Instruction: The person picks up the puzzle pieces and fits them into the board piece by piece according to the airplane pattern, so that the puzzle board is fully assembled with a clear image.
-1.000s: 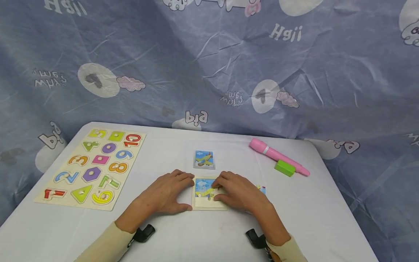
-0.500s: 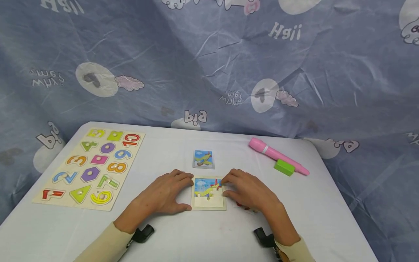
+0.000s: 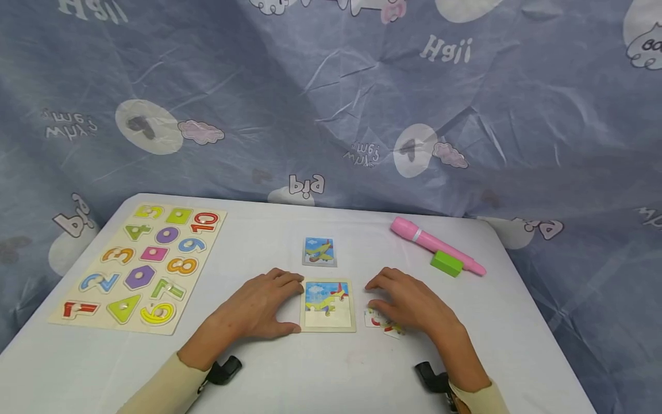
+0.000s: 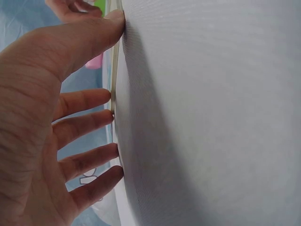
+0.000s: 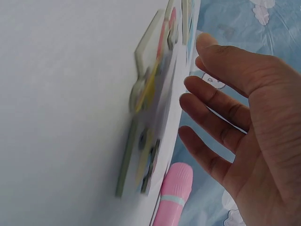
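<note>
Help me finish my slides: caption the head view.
Left grip at the edge of a partly filled airplane puzzle board, right grip near loose pieces, airplane card beyond.

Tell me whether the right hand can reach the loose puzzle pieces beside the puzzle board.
Likely yes. The right hand hangs above the loose puzzle pieces, its fingers hold nothing, and nothing visible lies between; the left hand is clear, at the left edge of the puzzle board.
</note>
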The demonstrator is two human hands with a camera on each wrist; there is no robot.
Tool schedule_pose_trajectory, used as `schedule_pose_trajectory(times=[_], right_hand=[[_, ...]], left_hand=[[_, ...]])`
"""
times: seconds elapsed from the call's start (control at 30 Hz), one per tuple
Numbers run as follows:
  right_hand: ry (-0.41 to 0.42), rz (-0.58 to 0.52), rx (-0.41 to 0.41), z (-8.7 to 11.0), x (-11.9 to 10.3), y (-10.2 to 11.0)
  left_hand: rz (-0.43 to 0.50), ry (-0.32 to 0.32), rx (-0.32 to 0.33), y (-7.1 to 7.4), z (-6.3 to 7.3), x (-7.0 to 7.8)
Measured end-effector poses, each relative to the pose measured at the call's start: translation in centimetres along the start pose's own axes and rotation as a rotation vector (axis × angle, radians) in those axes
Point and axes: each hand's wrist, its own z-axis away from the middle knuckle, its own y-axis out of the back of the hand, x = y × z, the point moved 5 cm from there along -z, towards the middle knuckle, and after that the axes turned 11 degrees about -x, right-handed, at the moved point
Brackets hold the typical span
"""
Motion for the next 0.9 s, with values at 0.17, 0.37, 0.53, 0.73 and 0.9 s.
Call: schedule_pose_trajectory(times=[0.17,0.37,0.53,0.73,0.9], right_hand=[[-0.008,0.014,0.009,0.4,0.7,-0.1],[-0.031,0.015,0.022,1.0,1.5,0.0],[-0.052,0.008,0.033,1.5,2.0,0.1],[-0.052,0.016,0.053,2.0,2.6,0.0],[-0.050,0.019,0.060,2.5,3.1,0.0]], left_hand=[[-0.003,0.014,-0.008,0.0,0.0,0.0],[-0.006,0.015,-0.011,0.0,0.0,0.0],[-0.007,0.008,-0.014,0.0,0.0,0.1],[-0.009,0.014,-0.021,-0.1,0.0,0.0],[-0.009,0.012,-0.022,-0.1,0.0,0.1]])
